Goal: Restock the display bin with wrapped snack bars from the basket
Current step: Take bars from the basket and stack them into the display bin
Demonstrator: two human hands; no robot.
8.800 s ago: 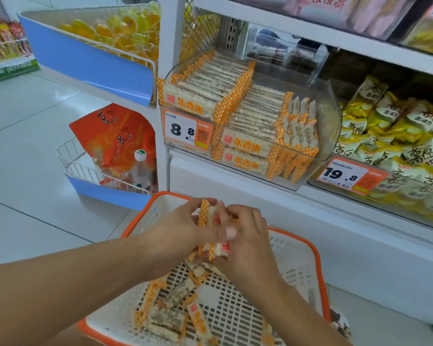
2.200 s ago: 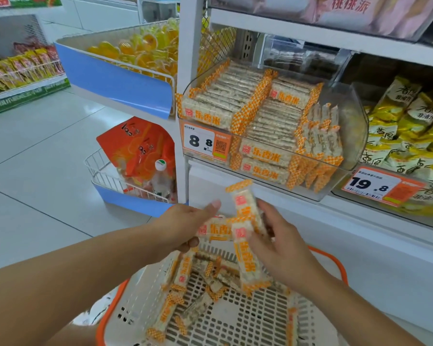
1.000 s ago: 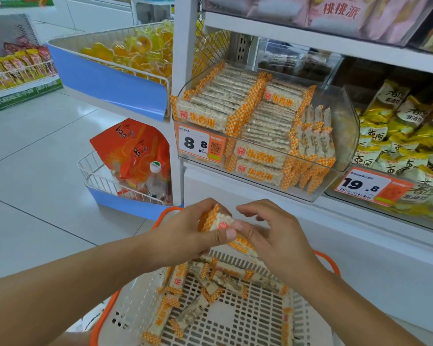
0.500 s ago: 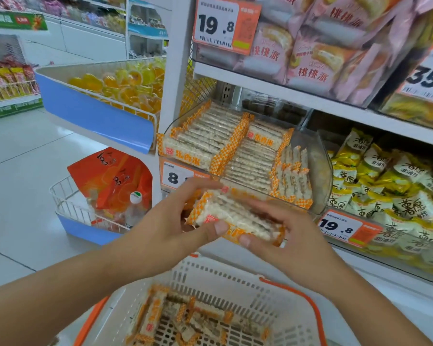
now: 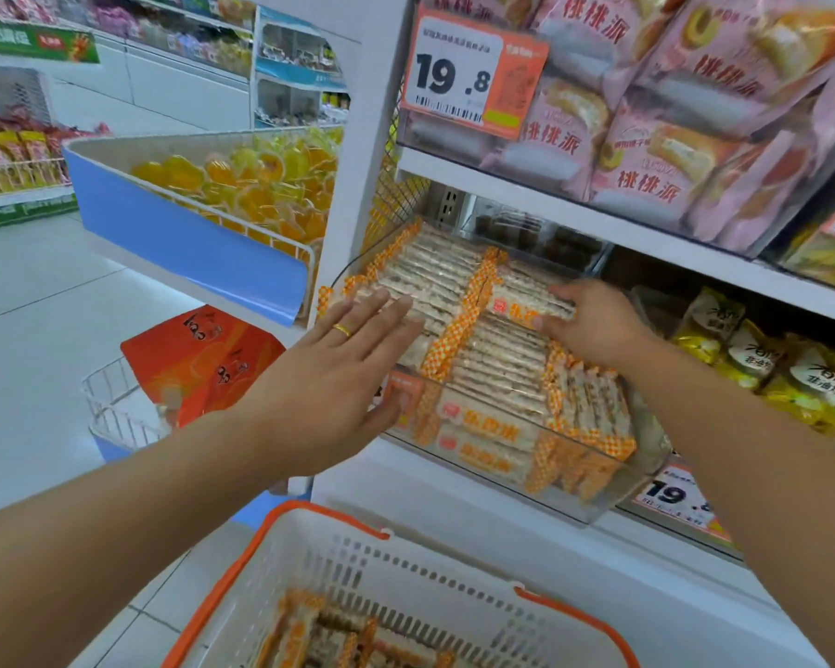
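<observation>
A clear display bin point(image 5: 594, 494) on the shelf holds rows of wrapped snack bars point(image 5: 492, 373) with orange checkered ends. My right hand point(image 5: 598, 325) grips a small stack of bars point(image 5: 526, 301) at the back of the bin's middle row. My left hand point(image 5: 329, 378) is spread with straight fingers, its fingertips resting on the left row of bars. Below, a white basket with an orange rim point(image 5: 319, 527) holds several more bars point(image 5: 338, 638).
Above the bin a shelf point(image 5: 526, 195) carries pink cake packs. Yellow snack bags point(image 5: 767, 368) fill the shelf to the right. To the left are a blue-fronted wire bin of orange jellies point(image 5: 189, 233) and a lower wire basket with an orange bag point(image 5: 198, 354).
Both hands lifted the stack of bars from above the basket up into the bin. My left hand let go and now lies flat on the left row.
</observation>
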